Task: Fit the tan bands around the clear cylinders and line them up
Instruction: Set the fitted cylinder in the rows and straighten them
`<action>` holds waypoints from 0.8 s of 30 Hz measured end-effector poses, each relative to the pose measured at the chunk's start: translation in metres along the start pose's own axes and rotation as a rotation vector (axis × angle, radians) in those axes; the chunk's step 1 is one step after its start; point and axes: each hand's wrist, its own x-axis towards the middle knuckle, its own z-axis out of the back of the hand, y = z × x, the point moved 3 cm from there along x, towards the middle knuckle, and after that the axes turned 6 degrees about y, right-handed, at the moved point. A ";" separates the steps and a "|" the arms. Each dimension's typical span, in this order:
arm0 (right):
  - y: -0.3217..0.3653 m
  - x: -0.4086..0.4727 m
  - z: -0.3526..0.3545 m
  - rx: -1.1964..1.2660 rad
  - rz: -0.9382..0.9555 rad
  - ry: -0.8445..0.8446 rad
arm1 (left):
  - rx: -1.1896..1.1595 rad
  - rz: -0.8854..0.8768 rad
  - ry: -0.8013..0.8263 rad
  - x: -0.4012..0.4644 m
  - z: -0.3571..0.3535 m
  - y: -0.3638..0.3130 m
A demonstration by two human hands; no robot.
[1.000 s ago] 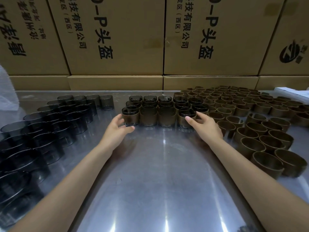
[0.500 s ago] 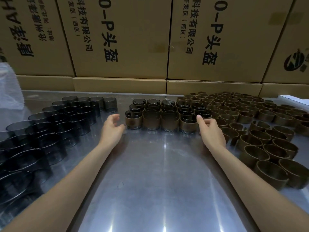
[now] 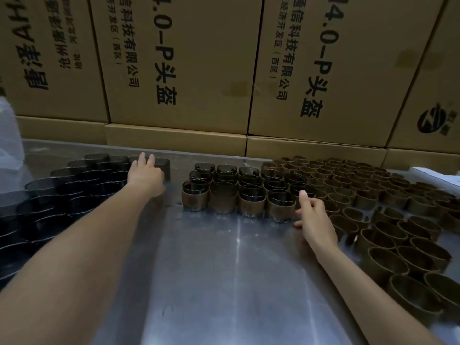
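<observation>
Left hand is out over the dark bare cylinders at the left, fingers extended and loose, fingertips at the rearmost one near the group's right end; whether it grips anything, I cannot tell. Right hand sits just beside the front banded cylinder, index finger up by its rim, other fingers loosely curled, holding nothing. The banded block stands centred on the metal table, loose tan bands spread right, cardboard boxes behind.

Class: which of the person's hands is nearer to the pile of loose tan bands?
Right. The right hand sits at the pile of loose tan bands' near edge; the left hand reaches over the bare clear cylinders, far across.
</observation>
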 end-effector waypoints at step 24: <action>0.005 -0.005 0.002 -0.018 0.010 0.021 | -1.012 0.086 -0.534 -0.074 -0.024 -0.041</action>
